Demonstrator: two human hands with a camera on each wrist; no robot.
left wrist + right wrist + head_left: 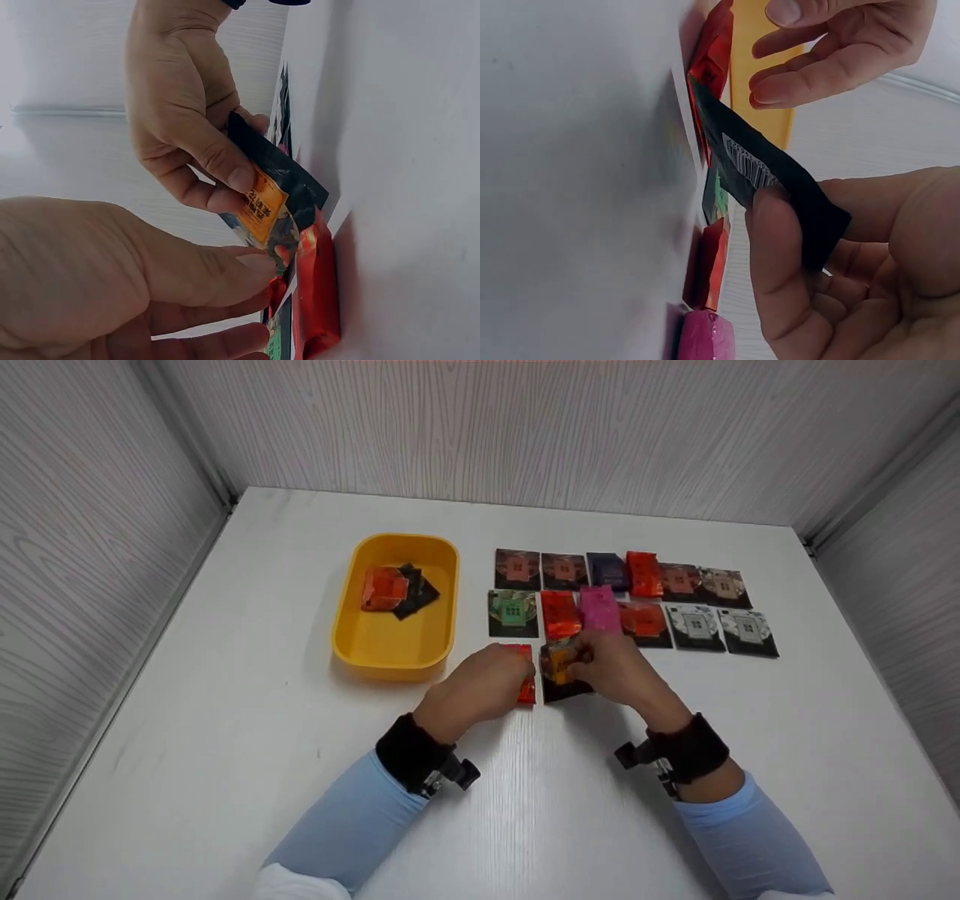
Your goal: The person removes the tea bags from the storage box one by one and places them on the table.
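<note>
My right hand (619,667) pinches a flat black sachet (564,687) with an orange label between thumb and fingers. The sachet is tilted up off the table, and its barcoded back faces the right wrist view. A red packet (318,292) lies close by the sachet's lower end. Above that packet is my left hand (480,686), thumb and fingers apart. In the right wrist view the left hand (855,60) holds nothing and is clear of the sachet. Behind the hands, a pink packet (599,607) lies beside another red packet (561,613).
A yellow tray (396,664) at the left holds an orange-red sachet (385,589) and black sachets (416,592). Rows of sachets lie to its right, including a green-labelled one (513,613) and white-patterned ones (748,631). Wood-grain panels (480,431) border the table.
</note>
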